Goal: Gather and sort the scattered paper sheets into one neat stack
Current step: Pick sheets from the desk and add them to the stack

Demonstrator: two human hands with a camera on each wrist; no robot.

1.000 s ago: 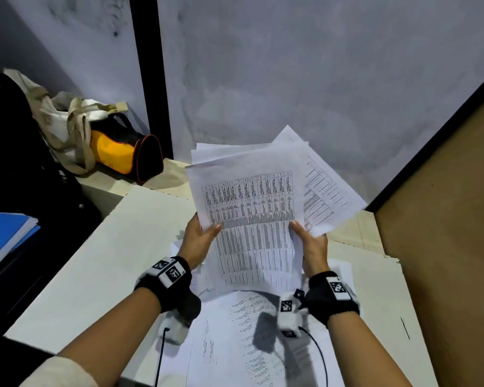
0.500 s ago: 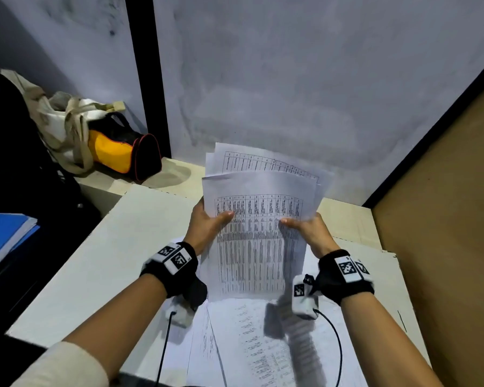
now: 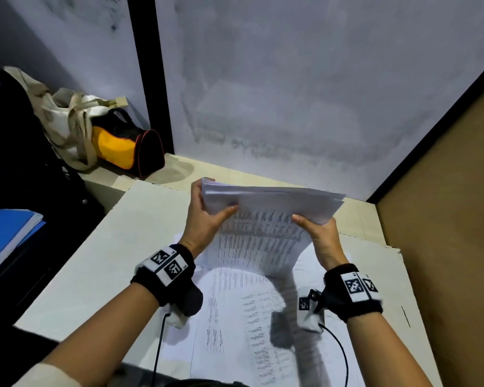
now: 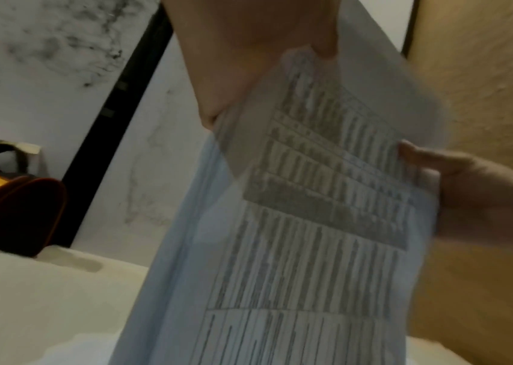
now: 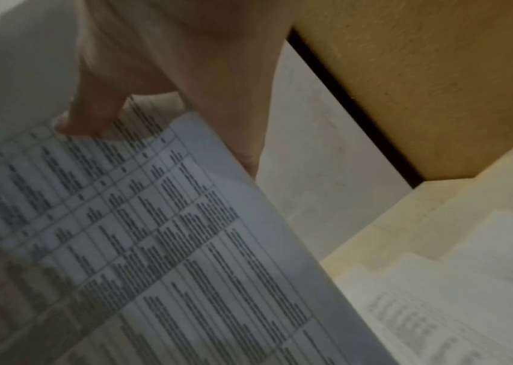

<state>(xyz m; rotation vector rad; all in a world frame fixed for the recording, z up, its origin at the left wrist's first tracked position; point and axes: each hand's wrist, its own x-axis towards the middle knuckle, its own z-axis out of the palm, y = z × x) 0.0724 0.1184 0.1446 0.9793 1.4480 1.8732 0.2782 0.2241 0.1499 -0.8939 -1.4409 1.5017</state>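
A bundle of printed paper sheets (image 3: 266,219) stands on edge above the white table (image 3: 101,263), its top bent away from me. My left hand (image 3: 207,216) grips its left side, thumb on the front page. My right hand (image 3: 316,230) grips the right side the same way. In the left wrist view the sheets (image 4: 311,222) fill the middle, with my right hand (image 4: 473,187) at their far edge. The right wrist view shows my thumb (image 5: 92,111) pressed on the printed page (image 5: 155,234). More printed sheets (image 3: 249,317) lie flat on the table under my wrists.
A yellow and black bag (image 3: 123,148) with a cream tote (image 3: 67,118) sits at the back left. Blue folders (image 3: 6,233) lie at the left edge. A grey wall (image 3: 291,93) stands behind and a brown panel (image 3: 453,205) closes the right side.
The fanned, misaligned sheets have been drawn together into one bundle. Both hands have slid up to its sides and lowered it, and its top has bent away.
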